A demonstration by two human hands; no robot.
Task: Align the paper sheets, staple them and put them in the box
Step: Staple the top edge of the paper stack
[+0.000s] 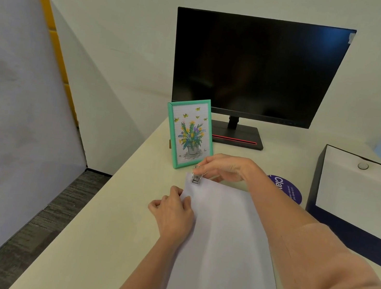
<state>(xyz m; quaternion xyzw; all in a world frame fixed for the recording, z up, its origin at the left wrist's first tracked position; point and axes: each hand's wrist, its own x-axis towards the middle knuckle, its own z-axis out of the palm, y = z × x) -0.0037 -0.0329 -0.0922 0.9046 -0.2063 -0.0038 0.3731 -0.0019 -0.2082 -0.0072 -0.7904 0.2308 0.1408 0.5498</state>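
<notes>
A stack of white paper sheets (222, 246) lies lengthwise on the cream desk in front of me. My left hand (173, 214) grips the stack's left edge near its far corner, fingers curled over the paper. My right hand (226, 168) holds a small silver stapler (196, 177) whose jaws sit over the far left corner of the sheets. The open dark blue box (324, 214) with a white inside stands at the right of the desk, apart from the paper.
A green picture frame (187, 132) with a flower drawing stands just beyond the stapler. A black monitor (256, 67) sits behind it. A purple round sticker (286, 189) lies between paper and box. The desk's left edge drops to grey carpet.
</notes>
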